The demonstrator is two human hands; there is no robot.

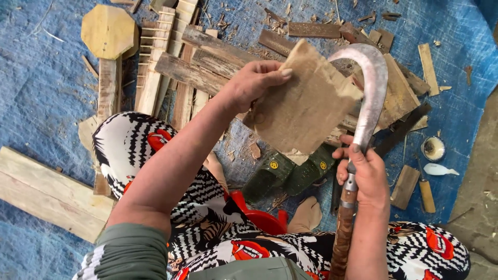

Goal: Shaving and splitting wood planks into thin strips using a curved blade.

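Two hands show in your head view. Your left hand [252, 83] has its grip clamped on the upper edge of a flat, rough wooden board [303, 106], held tilted above your knees. Your right hand [364, 173] is closed around the wooden handle of a sickle [371, 96], whose curved blade arches over the board's right edge, touching it. Below lie green sandals [290, 173] on a blue tarp [41, 93], with wood scraps [207, 62] strewn beyond and a pale plank [49, 194] at the left.
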